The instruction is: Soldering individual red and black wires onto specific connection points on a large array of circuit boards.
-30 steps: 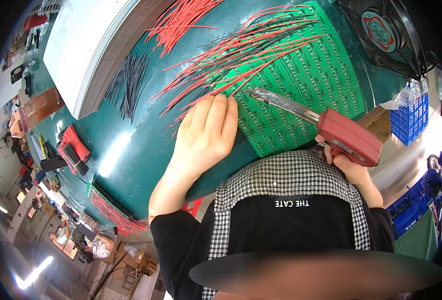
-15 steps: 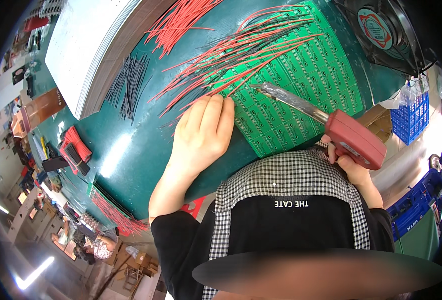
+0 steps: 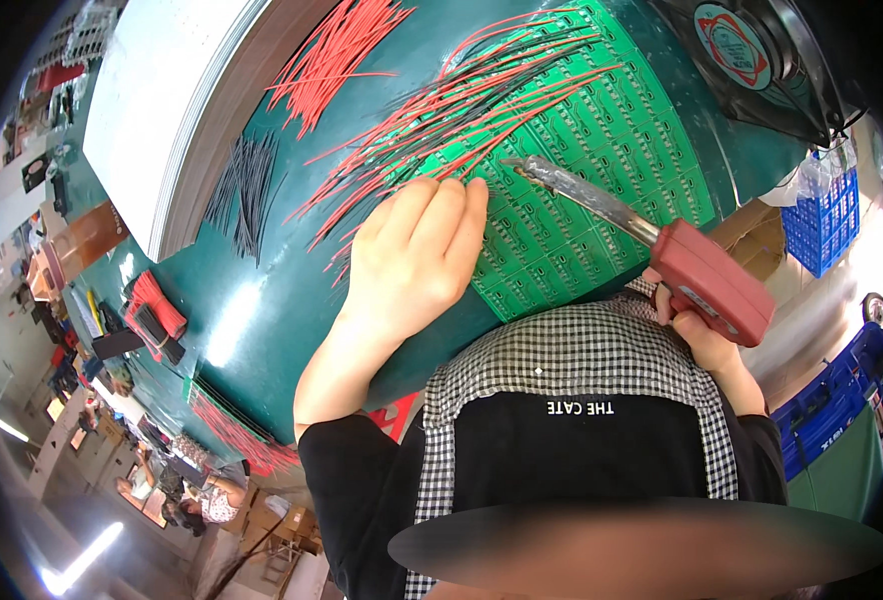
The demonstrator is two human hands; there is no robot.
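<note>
A green panel of small circuit boards (image 3: 602,190) lies on the bench, with red and black wires (image 3: 462,95) spread across its far left part. My left hand (image 3: 412,250) is over the panel's left edge, its fingers bent and pressed together beside the wires. Whatever those fingertips pinch is hidden beneath them. My right hand (image 3: 700,335) is wrapped round the handle of a red soldering gun (image 3: 714,283). The gun's metal barrel points left across the panel, and its tip is just right of my left fingertips.
A bundle of red wires (image 3: 337,60) and a pile of black wires (image 3: 249,190) lie left of the panel, by a thick white stack (image 3: 162,100). A black fan (image 3: 762,60) stands far right. Beyond the bench is a blue crate (image 3: 822,225).
My left hand has shifted slightly right over the panel, and the soldering gun's tip has moved a little right along it. The whole view has shifted slightly.
</note>
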